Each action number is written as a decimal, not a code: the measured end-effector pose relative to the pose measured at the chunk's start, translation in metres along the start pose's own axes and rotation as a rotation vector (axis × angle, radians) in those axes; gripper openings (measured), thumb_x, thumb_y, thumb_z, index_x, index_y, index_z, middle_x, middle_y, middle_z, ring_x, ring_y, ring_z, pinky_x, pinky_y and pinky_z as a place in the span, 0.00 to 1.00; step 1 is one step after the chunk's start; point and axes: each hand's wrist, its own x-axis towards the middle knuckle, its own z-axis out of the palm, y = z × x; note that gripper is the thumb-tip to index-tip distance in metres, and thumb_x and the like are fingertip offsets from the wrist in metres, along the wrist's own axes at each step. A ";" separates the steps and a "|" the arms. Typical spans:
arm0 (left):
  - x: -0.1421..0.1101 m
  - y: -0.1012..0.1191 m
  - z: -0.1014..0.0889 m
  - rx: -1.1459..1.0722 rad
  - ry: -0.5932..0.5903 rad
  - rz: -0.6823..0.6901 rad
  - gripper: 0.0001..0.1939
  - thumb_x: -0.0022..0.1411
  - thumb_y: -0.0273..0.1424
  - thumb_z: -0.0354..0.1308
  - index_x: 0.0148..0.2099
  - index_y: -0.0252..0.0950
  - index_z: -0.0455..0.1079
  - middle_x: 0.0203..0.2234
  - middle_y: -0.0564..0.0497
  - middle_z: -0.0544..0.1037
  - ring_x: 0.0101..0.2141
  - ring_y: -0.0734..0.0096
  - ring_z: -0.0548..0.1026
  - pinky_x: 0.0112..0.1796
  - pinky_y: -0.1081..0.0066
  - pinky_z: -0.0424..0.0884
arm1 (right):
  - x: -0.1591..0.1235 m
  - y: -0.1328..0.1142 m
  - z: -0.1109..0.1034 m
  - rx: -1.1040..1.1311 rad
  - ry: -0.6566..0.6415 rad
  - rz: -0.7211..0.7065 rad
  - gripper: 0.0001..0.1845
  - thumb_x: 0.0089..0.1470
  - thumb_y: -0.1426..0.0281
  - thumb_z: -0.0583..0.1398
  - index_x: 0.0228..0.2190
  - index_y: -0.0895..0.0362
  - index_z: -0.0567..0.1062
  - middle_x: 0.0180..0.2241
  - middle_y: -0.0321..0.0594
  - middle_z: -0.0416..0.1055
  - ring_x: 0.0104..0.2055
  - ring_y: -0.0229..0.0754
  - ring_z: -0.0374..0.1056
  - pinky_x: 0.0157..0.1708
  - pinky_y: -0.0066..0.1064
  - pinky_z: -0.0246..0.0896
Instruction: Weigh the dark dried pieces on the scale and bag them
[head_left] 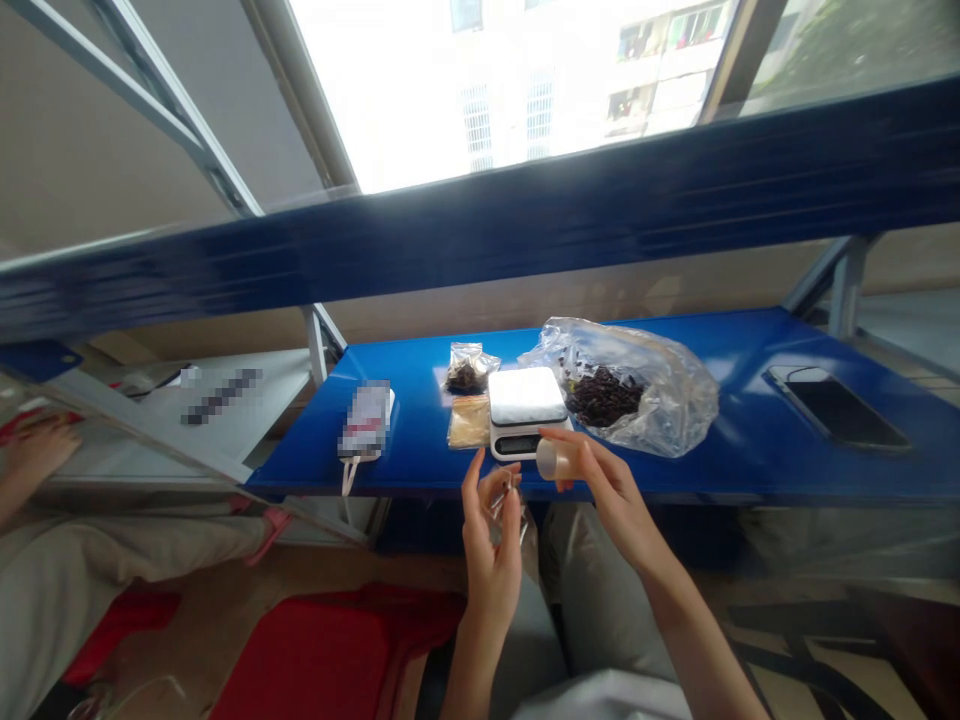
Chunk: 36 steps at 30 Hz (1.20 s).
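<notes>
before the scale [529, 398], left fingers [472, 495] pinching clear bag [527, 527], right fingers [571, 440] gripping translucent cup [549, 460]

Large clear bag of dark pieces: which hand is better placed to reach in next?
Probably the right hand: nearer the large bag, holding a small cup. The left hand, farther off, holds clear plastic.

By the blue desk's [420, 425] front edge, the left hand [491, 560] is pinching a small clear bag [525, 525] and the right hand [611, 485] is holding a translucent cup [550, 460] beside the white scale [528, 396]. Left of it, two small packets [469, 421] are lying; rightward, a large plastic bag [686, 395] of dark pieces [607, 397] is spreading toward the back edge. A phone [838, 405] is resting near the right edge.
</notes>
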 end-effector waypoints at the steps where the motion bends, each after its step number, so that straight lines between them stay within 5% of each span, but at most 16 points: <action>1: 0.001 -0.001 0.001 -0.029 0.006 -0.049 0.26 0.63 0.39 0.50 0.61 0.40 0.51 0.43 0.44 0.74 0.42 0.67 0.74 0.44 0.67 0.68 | 0.003 0.005 -0.002 0.031 0.040 0.040 0.27 0.56 0.50 0.49 0.40 0.58 0.76 0.21 0.37 0.66 0.24 0.37 0.62 0.26 0.29 0.59; 4: 0.004 -0.005 0.000 -0.079 0.009 -0.145 0.29 0.62 0.43 0.50 0.61 0.38 0.50 0.36 0.45 0.77 0.36 0.67 0.76 0.40 0.66 0.69 | 0.016 0.024 -0.011 0.197 0.208 0.137 0.35 0.53 0.45 0.46 0.38 0.60 0.76 0.17 0.35 0.62 0.17 0.34 0.55 0.18 0.27 0.52; 8: 0.010 -0.014 -0.004 -0.112 0.025 -0.158 0.32 0.57 0.45 0.55 0.59 0.35 0.55 0.28 0.48 0.77 0.34 0.66 0.76 0.40 0.66 0.69 | 0.034 0.047 -0.034 0.301 0.347 0.184 0.39 0.45 0.40 0.50 0.48 0.55 0.69 0.23 0.35 0.66 0.14 0.32 0.54 0.14 0.27 0.49; 14: 0.015 -0.028 -0.011 -0.294 0.114 -0.313 0.30 0.48 0.46 0.63 0.50 0.35 0.66 0.23 0.51 0.75 0.29 0.67 0.75 0.32 0.69 0.69 | 0.028 0.070 -0.053 0.061 0.424 0.154 0.36 0.47 0.42 0.51 0.45 0.57 0.70 0.25 0.38 0.67 0.21 0.37 0.61 0.19 0.30 0.57; 19: 0.013 -0.029 -0.013 -0.297 0.179 -0.308 0.29 0.40 0.43 0.68 0.45 0.35 0.72 0.16 0.57 0.68 0.21 0.75 0.70 0.27 0.74 0.67 | 0.020 0.087 -0.051 -0.128 0.418 0.105 0.31 0.52 0.46 0.49 0.45 0.57 0.68 0.19 0.32 0.60 0.19 0.36 0.56 0.19 0.29 0.52; 22: 0.006 -0.028 -0.014 -0.182 0.143 -0.297 0.26 0.43 0.43 0.67 0.43 0.34 0.74 0.16 0.55 0.70 0.22 0.72 0.72 0.30 0.71 0.69 | 0.024 0.092 -0.051 -0.116 0.410 0.136 0.33 0.54 0.46 0.45 0.46 0.57 0.68 0.17 0.30 0.56 0.18 0.36 0.54 0.18 0.29 0.50; 27: -0.003 -0.028 -0.015 -0.015 0.038 -0.231 0.20 0.46 0.47 0.63 0.24 0.33 0.75 0.21 0.45 0.76 0.32 0.61 0.76 0.40 0.66 0.70 | 0.029 0.096 -0.052 -0.104 0.339 0.129 0.34 0.54 0.47 0.44 0.51 0.54 0.67 0.16 0.30 0.56 0.17 0.36 0.54 0.16 0.27 0.48; 36: -0.019 -0.025 0.004 -0.062 0.090 -0.172 0.20 0.43 0.46 0.65 0.33 0.35 0.70 0.19 0.51 0.75 0.26 0.68 0.75 0.34 0.70 0.70 | 0.022 0.097 -0.055 -0.063 0.405 -0.001 0.36 0.48 0.47 0.53 0.54 0.53 0.65 0.29 0.36 0.59 0.26 0.37 0.60 0.18 0.29 0.65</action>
